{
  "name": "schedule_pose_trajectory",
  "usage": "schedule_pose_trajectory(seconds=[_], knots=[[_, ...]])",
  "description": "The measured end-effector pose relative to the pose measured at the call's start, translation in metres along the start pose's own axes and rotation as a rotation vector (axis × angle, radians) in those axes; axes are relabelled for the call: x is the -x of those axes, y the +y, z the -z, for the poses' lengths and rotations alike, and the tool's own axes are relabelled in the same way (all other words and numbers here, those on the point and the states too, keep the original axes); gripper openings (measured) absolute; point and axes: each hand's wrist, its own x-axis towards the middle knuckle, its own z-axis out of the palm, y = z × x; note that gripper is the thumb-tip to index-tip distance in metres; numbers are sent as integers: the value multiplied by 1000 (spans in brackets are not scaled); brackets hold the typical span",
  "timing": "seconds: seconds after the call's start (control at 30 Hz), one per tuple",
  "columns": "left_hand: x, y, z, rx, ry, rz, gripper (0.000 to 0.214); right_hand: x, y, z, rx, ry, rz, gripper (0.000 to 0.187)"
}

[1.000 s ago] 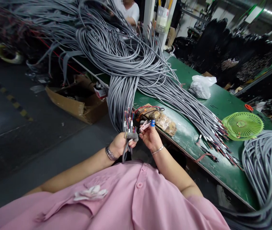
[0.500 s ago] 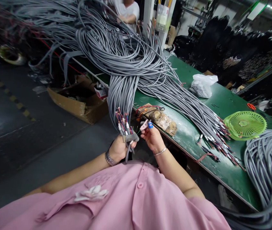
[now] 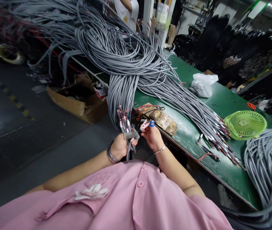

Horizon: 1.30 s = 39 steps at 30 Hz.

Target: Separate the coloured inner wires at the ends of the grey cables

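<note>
Stripped grey cable ends stand bunched in the left hand, which I see wrapped around them, just off the near edge of the green workbench. Through my head view, the right hand pinches a pink clip-like tool close beside the bunch; whether it touches a wire, I can't tell. I judge the sheaths already cut back here, since coloured conductors fan out bare. How many held ends are finished isn't clear to me. More bared cable ends lie unheld on the bench.
</note>
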Motion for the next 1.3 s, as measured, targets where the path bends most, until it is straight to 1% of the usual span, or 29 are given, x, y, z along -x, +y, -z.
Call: schedule_pose_trajectory(seconds=[0.07,0.17,0.27,0.37,0.5,0.57,0.6,0.73,0.8,0.9,1.0,1.13,1.23,1.3], knots=[[-1,-1,0,-2,11,1,15,-2,-2,-2,-72,-33,-60,43],[-3,-4,2,-7,22,-4,12,-5,-3,-7,-131,6,-41,38],[-5,-7,4,-40,38,-6,14,-5,-3,-10,-157,37,-32,36],[-5,-8,4,-53,56,-14,15,-4,-3,-10,-164,18,-75,41],[1,-7,3,-65,64,-29,16,1,-5,-8,-190,-22,-165,57],[6,-8,4,-82,78,-60,16,4,-8,-7,-207,-51,-183,59],[9,-8,4,-90,90,-84,16,5,-9,-7,-207,-62,-185,56],[16,-9,3,-123,153,-176,11,9,-11,-8,-161,-34,-105,35],[16,-9,0,-137,195,-224,9,10,-11,-8,-148,-24,-71,31],[12,-10,-5,-140,245,-291,7,11,-9,-9,-145,-16,-68,32],[8,-10,-9,-137,263,-321,10,11,-9,-10,-135,-9,-59,30],[5,-8,-15,-128,325,-303,13,12,-11,-13,-131,-8,-52,27],[5,-7,-16,-107,381,-290,14,12,-11,-13,-123,-9,-53,30],[5,-8,-15,-108,394,-291,16,11,-9,-13,-115,-23,-41,33]])
